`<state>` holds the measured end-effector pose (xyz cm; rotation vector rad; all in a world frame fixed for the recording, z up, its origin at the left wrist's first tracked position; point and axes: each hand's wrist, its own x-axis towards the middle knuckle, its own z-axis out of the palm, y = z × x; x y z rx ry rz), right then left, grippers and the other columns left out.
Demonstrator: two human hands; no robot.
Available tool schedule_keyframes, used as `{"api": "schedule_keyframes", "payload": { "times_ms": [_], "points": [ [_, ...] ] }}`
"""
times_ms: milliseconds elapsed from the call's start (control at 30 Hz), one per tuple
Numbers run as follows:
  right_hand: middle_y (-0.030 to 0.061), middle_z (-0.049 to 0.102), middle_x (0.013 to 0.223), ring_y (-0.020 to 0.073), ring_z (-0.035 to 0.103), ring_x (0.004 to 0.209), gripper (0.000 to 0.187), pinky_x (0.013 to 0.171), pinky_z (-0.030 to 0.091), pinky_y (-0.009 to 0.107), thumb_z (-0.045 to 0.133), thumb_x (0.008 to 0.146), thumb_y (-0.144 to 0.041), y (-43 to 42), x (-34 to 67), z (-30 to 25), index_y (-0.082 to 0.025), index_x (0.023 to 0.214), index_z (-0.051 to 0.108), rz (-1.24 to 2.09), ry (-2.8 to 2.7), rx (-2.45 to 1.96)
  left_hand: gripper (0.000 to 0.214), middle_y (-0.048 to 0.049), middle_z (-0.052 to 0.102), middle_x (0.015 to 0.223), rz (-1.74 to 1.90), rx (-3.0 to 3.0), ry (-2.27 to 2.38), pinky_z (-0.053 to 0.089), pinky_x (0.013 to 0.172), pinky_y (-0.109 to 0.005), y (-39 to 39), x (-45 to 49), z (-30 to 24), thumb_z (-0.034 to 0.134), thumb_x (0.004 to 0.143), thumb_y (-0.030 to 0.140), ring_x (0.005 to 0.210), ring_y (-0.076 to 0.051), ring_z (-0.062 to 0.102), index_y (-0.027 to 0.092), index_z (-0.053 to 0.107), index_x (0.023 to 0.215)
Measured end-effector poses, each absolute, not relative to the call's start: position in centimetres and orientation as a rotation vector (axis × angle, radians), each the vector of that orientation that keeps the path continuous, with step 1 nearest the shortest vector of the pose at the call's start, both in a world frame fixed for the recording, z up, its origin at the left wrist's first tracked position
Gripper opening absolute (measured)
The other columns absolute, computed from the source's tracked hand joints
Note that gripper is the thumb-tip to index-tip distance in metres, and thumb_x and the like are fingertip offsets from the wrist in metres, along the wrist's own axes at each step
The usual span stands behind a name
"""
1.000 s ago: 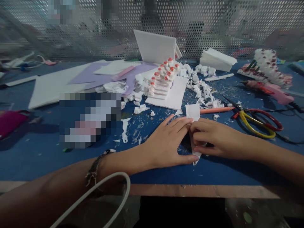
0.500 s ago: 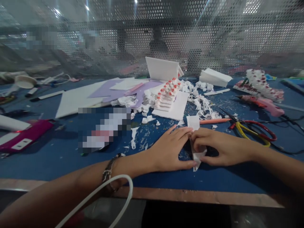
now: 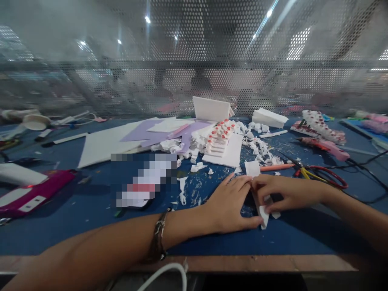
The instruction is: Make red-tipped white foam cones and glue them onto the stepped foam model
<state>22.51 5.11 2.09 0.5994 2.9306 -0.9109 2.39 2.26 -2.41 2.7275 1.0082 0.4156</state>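
A narrow strip of white paper (image 3: 252, 169) lies on the blue table between my two hands. My left hand (image 3: 228, 204) rests along its left side, with fingers stretched out and thumb spread apart. The fingertips touch the strip's upper part, and the thumb touches it near the lower end. My right hand (image 3: 281, 192) is bent over the strip from the right, fingers curled and thumb against its lower part. The middle of the strip is partly hidden by my fingers. A small white scrap (image 3: 276, 215) shows beside my right thumb.
Ahead stand a small white model staircase with red-dotted trim (image 3: 220, 141) and torn scraps (image 3: 257, 145). To the right lie an orange pen (image 3: 277, 167), yellow-and-red-handled scissors (image 3: 329, 176) and a pink glue gun (image 3: 330, 147). A phone (image 3: 145, 182) and a magenta device (image 3: 51, 190) lie left.
The camera view has tipped up, so the table sits lower in the picture. The strip's lower end slants more to the right, and a small scrap now shows by my right thumb.
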Motion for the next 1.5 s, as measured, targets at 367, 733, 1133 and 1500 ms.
{"api": "schedule_keyframes", "payload": {
  "times_ms": [367,733,1133,1500],
  "points": [
    [-0.0003,0.054,0.074,0.0092,0.047,0.064,0.023,0.059,0.036,0.022,0.043,0.086,-0.037,4.0,21.4,4.1,-0.017,0.081,0.054,-0.723,2.91,1.104,0.075,-0.0161,0.042,0.133,0.497,2.659,0.945,0.02,0.107,-0.047,2.2,0.5,-0.3,0.048,0.072,0.063,0.123,-0.029,0.036,0.011,0.041,0.125],
    [0.0047,0.064,0.091,0.0116,0.062,0.081,0.018,0.068,0.05,0.024,0.051,0.083,-0.035,4.7,20.9,3.0,-0.017,0.087,0.051,-1.564,3.173,1.645,0.051,-0.011,0.046,0.117,0.874,2.09,0.843,0.051,0.074,-0.03,2.6,-0.1,0.0,0.054,0.08,0.028,0.085,-0.015,0.06,0.019,0.031,0.124],
    [0.0065,0.062,0.107,0.0111,0.056,0.102,0.011,0.088,0.043,0.026,0.048,0.085,-0.02,3.6,19.6,1.4,-0.017,0.086,0.058,-0.769,3.454,0.85,0.023,-0.0025,0.054,0.081,1.072,2.221,0.971,0.045,0.068,-0.028,3.3,-1.1,-0.9,0.032,0.088,0.018,0.069,-0.012,0.054,0.017,0.038,0.11],
    [0.0004,0.061,0.105,0.0105,0.055,0.098,0.026,0.085,0.04,0.02,0.061,0.075,-0.021,3.5,20.3,0.8,-0.02,0.101,0.058,-1.019,3.086,0.87,0.02,-0.0072,0.055,0.102,0.591,2.624,0.924,0.042,0.085,-0.034,3.5,-1.0,-0.6,0.044,0.084,0.023,0.096,-0.019,0.051,0.018,0.053,0.102]
  ]
}}
